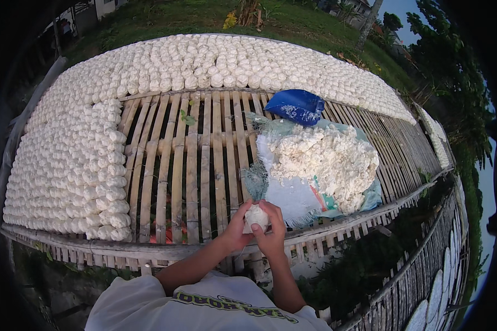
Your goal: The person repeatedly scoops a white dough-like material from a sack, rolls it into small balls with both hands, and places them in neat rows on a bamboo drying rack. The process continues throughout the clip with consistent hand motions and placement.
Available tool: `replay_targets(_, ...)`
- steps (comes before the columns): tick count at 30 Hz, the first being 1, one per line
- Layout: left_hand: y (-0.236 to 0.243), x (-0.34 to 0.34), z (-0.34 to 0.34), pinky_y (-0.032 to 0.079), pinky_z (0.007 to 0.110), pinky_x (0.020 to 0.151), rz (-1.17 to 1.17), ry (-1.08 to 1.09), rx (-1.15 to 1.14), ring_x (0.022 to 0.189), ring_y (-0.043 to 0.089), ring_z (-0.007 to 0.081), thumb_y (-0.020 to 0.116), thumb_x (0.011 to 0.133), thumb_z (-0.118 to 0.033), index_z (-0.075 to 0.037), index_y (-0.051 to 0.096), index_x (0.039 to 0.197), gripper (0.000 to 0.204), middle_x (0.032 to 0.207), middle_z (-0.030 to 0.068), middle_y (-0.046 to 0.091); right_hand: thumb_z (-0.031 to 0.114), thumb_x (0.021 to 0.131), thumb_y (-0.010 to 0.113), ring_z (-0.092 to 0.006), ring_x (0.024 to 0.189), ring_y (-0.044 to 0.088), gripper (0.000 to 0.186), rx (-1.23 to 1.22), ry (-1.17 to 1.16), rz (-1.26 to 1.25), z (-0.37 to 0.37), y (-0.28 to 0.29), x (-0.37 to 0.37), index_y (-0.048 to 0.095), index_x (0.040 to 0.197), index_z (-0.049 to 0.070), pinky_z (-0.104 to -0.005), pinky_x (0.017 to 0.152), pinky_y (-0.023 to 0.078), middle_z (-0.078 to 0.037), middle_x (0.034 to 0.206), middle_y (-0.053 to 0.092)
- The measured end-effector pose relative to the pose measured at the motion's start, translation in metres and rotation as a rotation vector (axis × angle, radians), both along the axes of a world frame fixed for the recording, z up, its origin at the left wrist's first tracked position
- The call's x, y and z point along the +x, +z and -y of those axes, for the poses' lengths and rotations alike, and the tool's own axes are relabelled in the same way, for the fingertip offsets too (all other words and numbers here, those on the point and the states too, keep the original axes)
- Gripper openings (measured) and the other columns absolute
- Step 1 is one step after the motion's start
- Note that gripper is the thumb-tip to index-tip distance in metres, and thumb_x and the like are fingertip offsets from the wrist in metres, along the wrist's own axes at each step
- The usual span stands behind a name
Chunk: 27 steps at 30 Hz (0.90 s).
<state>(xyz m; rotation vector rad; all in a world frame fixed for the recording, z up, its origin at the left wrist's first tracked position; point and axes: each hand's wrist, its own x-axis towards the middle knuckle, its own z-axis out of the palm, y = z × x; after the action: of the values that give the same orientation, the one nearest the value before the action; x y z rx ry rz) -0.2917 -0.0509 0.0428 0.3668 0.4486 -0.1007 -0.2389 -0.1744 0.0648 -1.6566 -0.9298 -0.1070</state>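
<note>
My left hand [237,231] and my right hand [273,236] are cupped together around a round white ball [257,217] of doughy, crumbly stuff, close to the near edge of the bamboo rack. Both thumbs lie over the ball, and my other fingers are partly hidden behind it. Just beyond my right hand, a large crumbly white heap [326,157] rests on a spread woven plastic sack [284,198]. A blue scoop-like container [297,106], smeared with white bits, lies on its side at the heap's far edge.
Slatted bamboo [192,165] with open gaps forms the rack's surface. Rows of white balls [66,176] cover its left side, and more balls [204,58] run along the far side. A bamboo rail [165,252] borders the near edge. Another slatted rack [414,276] stands at right.
</note>
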Motion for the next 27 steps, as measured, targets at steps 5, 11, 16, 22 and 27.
replay_targets(5, 0.006, -0.02, -0.027, 0.05, 0.051, 0.112, 0.093, 0.13, 0.013, 0.129, 0.064, 0.0285, 0.042, 0.108, -0.068, -0.015, 0.058, 0.139, 0.063, 0.138, 0.0115, 0.066, 0.016, 0.09, 0.08, -0.0342, 0.122, 0.066, 0.044, 0.057, 0.018, -0.108, -0.046, 0.015, -0.011, 0.068, 0.13, 0.001, -0.0429, 0.105, 0.051, -0.02, 0.131, 0.068)
replay_targets(11, 0.009, -0.054, -0.036, 0.051, 0.048, 0.107, 0.032, 0.307, -0.048, 0.122, 0.066, 0.0267, 0.046, 0.105, -0.071, -0.014, 0.055, 0.144, 0.069, 0.133, 0.0083, 0.066, 0.004, 0.081, 0.082, -0.0318, 0.098, 0.072, 0.04, 0.013, 0.02, -0.184, -0.082, 0.011, -0.047, 0.072, 0.119, 0.0, -0.0409, 0.091, 0.057, -0.018, 0.12, 0.073)
replay_targets(16, 0.015, -0.085, -0.058, 0.047, 0.051, 0.112, 0.122, 0.267, -0.107, 0.125, 0.066, 0.0309, 0.037, 0.109, -0.067, -0.013, 0.059, 0.144, 0.067, 0.137, 0.0115, 0.067, 0.019, 0.089, 0.082, -0.0309, 0.107, 0.069, 0.045, -0.008, 0.227, 0.208, -0.088, 0.016, -0.07, 0.071, 0.129, 0.0, -0.0417, 0.095, 0.055, -0.019, 0.119, 0.07)
replay_targets(22, 0.018, -0.119, -0.063, 0.051, 0.044, 0.106, 0.035, 0.324, -0.039, 0.118, 0.069, 0.0253, 0.038, 0.109, -0.068, -0.015, 0.065, 0.131, 0.063, 0.125, 0.0088, 0.072, 0.017, 0.087, 0.084, -0.025, 0.092, 0.073, 0.047, -0.037, 0.318, -0.136, -0.106, 0.013, -0.092, 0.071, 0.129, 0.001, -0.0361, 0.082, 0.057, -0.015, 0.103, 0.074)
replay_targets(27, 0.017, -0.135, -0.069, 0.049, 0.047, 0.111, 0.194, 0.383, -0.117, 0.121, 0.068, 0.0292, 0.039, 0.106, -0.071, -0.013, 0.067, 0.129, 0.069, 0.127, 0.011, 0.072, 0.025, 0.086, 0.084, -0.0309, 0.101, 0.072, 0.054, -0.113, 0.266, 0.015, -0.116, 0.016, -0.115, 0.069, 0.133, 0.003, -0.041, 0.087, 0.057, -0.017, 0.114, 0.072)
